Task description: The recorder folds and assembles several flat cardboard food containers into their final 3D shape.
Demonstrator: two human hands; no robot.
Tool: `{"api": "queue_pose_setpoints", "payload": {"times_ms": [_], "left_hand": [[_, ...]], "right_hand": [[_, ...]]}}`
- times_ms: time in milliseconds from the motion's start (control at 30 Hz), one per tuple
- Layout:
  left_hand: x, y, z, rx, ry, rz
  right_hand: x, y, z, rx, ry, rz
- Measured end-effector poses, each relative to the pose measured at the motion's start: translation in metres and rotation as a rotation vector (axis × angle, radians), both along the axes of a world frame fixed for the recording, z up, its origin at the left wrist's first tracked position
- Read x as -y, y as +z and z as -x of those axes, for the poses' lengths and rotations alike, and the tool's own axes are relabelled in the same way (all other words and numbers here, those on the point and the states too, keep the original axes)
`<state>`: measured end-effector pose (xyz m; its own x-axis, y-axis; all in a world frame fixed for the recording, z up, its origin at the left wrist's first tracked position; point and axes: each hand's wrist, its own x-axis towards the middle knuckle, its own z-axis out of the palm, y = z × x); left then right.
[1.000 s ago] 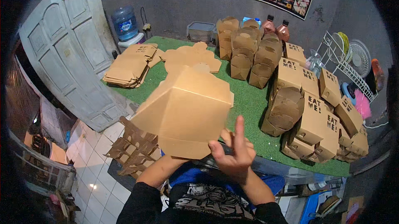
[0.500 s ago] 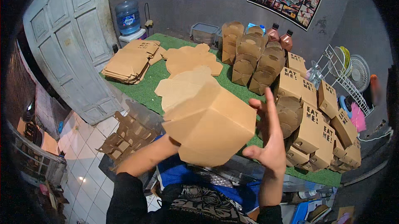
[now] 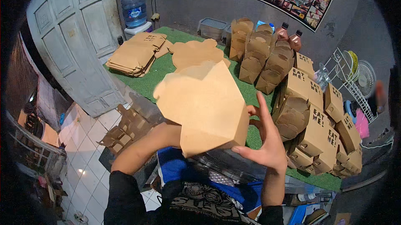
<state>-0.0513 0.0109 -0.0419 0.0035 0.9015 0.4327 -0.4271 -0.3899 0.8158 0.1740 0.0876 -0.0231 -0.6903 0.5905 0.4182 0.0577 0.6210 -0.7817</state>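
Observation:
A half-folded brown cardboard food box [image 3: 209, 108] is up in front of me, over the near edge of the table. My left forearm [image 3: 144, 145] reaches behind it and carries it; the left hand's fingers are hidden by the cardboard. Close against the box's right side is my right hand [image 3: 269, 141], open, thumb and fingers spread around that side without a grip on it. Beyond the box, a flat, unfolded box blank [image 3: 196, 54] lies on the green mat [image 3: 167, 35].
A stack of flat blanks [image 3: 135, 54] lies at the far left. Nested open boxes [image 3: 255, 54] stand in rows at the back right. Finished printed boxes [image 3: 317, 120] pile along the right. Behind are bottles [image 3: 295, 40] and a dish rack [image 3: 351, 79]. Cardboard scraps [image 3: 125, 129] sit left.
The box has turned and tipped in my left hand, so a broad, bright panel faces up now. My right hand has moved slightly left and down, closer to its side.

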Motion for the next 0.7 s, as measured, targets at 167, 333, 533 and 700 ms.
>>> {"api": "queue_pose_setpoints", "payload": {"times_ms": [167, 333, 533, 700], "left_hand": [[0.022, -0.008, 0.031, 0.112, -0.087, 0.057], [0.023, 0.006, 0.019, 0.078, 0.001, 0.185], [0.028, 0.024, 0.005, -0.106, 0.147, 0.203], [0.035, 0.027, -0.004, -0.238, 0.213, 0.215]], "right_hand": [[-0.005, -0.004, -0.011, 0.068, -0.014, 0.007], [-0.005, 0.002, -0.006, 0.234, -0.045, -0.162], [-0.014, 0.014, 0.004, 0.044, -0.009, -0.077], [0.007, 0.028, 0.036, -0.248, -0.033, 0.307]]}}
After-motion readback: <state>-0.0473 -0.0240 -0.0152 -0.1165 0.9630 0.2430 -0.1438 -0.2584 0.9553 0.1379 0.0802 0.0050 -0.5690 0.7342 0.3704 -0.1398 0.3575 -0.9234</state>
